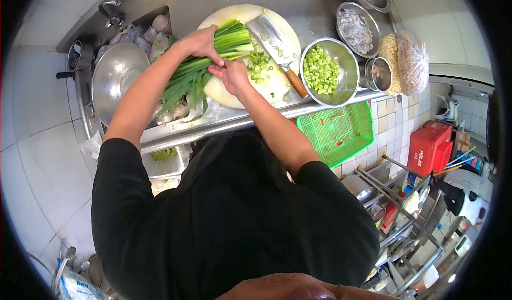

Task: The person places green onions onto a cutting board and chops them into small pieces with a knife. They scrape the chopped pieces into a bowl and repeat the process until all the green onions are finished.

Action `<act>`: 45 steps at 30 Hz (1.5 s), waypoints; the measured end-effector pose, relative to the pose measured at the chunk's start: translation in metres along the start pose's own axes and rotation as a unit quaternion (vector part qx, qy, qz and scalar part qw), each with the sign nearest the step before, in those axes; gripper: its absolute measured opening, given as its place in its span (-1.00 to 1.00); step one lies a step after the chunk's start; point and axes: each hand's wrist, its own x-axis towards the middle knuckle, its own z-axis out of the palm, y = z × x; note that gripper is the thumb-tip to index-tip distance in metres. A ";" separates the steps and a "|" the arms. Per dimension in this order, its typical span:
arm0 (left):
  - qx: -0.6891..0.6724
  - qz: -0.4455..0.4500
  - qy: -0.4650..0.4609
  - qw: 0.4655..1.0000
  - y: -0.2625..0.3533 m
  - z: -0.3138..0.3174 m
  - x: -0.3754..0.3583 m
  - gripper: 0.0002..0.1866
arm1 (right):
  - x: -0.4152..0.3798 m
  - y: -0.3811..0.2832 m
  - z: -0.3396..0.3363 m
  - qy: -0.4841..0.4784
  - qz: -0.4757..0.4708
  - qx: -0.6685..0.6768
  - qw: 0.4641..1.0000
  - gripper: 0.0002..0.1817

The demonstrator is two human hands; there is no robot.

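A thick bunch of green onions (226, 43) lies across the left side of the round cutting board (288, 33), its dark leaves hanging over the board's edge. My left hand (201, 43) is wrapped over the bunch from above. Against the bunch's near edge, my right hand (233, 77) has its fingers curled in at the stalks, close to my left thumb. A cleaver (272, 38) with a wooden handle rests flat on the board, bits of onion stuck to its blade. Chopped green onion (258, 65) is scattered between the bunch and the cleaver.
Right of the board stands a metal bowl (349, 89) of chopped green pieces. Beyond it are a bowl of greyish food (354, 31), a metal pot (380, 75) and filled plastic bags (413, 63). A large metal basin (109, 81) sits left, by the sink. Below hangs a green basket (341, 129).
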 end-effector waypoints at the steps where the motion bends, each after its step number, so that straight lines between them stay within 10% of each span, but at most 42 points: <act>1: 0.021 -0.014 -0.001 1.000 0.007 -0.009 0.007 0.30 | 0.009 -0.003 0.002 -0.001 -0.017 0.019 1.000 -0.66; 5: 0.207 0.014 0.180 0.962 0.000 0.013 0.018 0.36 | 0.029 -0.016 -0.012 -0.033 0.012 -0.012 0.999 -0.67; 13: 0.120 -0.031 0.147 0.981 0.032 0.026 -0.005 0.27 | -0.030 -0.096 -0.031 -0.002 0.129 -0.366 0.922 -0.67; 19: 0.218 -0.079 0.245 0.941 0.055 0.084 -0.015 -0.06 | -0.078 -0.138 -0.032 0.053 -0.248 -0.683 0.685 -0.77; 25: 0.231 -0.065 0.353 0.904 0.061 0.115 -0.020 -0.33 | 0.009 -0.174 0.032 -0.041 -0.426 -0.660 0.617 -0.78; 29: 0.241 -0.073 0.368 0.895 0.058 0.126 -0.017 -0.38 | 0.139 -0.156 0.082 -0.113 -0.361 -0.746 0.548 -0.72; 34: 0.200 -0.066 0.383 0.899 0.058 0.135 -0.016 -0.39 | 0.272 -0.096 0.093 -0.195 -0.169 -0.929 0.265 -0.69; 37: 0.183 -0.060 0.394 0.899 0.055 0.139 -0.014 -0.39 | 0.241 -0.093 0.108 -0.168 -0.088 -0.925 0.330 -0.64; 45: 0.150 -0.055 0.419 0.894 0.048 0.141 -0.004 -0.41 | 0.258 -0.093 0.113 -0.197 -0.183 -0.940 0.212 -0.67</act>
